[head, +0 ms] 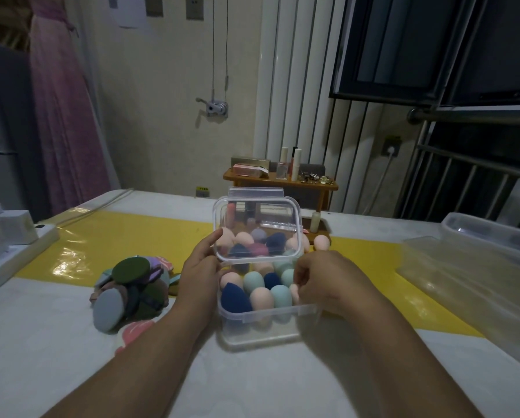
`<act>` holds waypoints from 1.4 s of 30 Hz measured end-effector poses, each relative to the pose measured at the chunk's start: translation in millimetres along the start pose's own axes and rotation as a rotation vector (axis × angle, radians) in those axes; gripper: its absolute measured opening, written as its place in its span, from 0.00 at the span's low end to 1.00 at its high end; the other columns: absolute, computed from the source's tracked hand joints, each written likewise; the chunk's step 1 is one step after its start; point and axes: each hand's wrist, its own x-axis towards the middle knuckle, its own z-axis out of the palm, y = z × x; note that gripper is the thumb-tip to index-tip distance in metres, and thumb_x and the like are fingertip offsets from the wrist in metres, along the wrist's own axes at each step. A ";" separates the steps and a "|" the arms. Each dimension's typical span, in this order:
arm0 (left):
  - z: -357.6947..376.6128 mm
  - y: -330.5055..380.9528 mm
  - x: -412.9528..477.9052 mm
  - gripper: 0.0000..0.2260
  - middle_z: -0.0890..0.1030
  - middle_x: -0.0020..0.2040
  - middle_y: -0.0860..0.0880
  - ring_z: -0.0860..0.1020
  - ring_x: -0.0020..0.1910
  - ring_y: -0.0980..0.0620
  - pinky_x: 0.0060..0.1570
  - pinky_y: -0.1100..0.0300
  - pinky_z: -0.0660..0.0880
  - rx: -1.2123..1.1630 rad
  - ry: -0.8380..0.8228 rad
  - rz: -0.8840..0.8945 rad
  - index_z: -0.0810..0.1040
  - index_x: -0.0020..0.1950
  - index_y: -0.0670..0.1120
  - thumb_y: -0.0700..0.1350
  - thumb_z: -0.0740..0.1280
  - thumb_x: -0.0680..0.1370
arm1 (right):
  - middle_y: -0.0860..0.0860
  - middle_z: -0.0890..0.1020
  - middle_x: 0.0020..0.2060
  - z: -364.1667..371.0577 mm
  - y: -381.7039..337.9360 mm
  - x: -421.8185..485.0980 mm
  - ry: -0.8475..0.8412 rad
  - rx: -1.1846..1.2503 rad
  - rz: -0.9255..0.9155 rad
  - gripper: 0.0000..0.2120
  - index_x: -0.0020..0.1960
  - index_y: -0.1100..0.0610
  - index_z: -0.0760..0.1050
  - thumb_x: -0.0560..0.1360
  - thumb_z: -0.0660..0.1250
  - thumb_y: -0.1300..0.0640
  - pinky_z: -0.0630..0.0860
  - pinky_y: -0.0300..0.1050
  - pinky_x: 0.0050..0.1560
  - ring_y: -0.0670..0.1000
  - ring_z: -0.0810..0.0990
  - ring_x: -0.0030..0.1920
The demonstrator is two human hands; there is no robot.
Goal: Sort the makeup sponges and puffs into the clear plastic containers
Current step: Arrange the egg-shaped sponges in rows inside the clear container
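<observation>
- A person's left hand grips the left edge of a clear lid, held tilted above an open clear container on the table.
- The right hand hovers at the container's right rim, fingers curled; whether it pinches the lid's corner or a sponge cannot be told.
- Egg-shaped sponges in navy, peach and teal nearly fill the container, so that part looks close to done.
- A few loose sponges lie just behind it.
- A heap of flat puffs waits unsorted at left, well apart from a second clear container at right.
</observation>
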 end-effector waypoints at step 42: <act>2.6 7.4 -0.4 0.21 0.81 0.55 0.54 0.81 0.52 0.51 0.38 0.62 0.80 -0.019 0.007 -0.005 0.79 0.58 0.57 0.33 0.55 0.81 | 0.54 0.73 0.66 46.5 50.7 92.7 0.051 0.085 0.346 0.24 0.73 0.41 0.60 0.77 0.58 0.52 0.66 0.56 0.61 0.61 0.70 0.64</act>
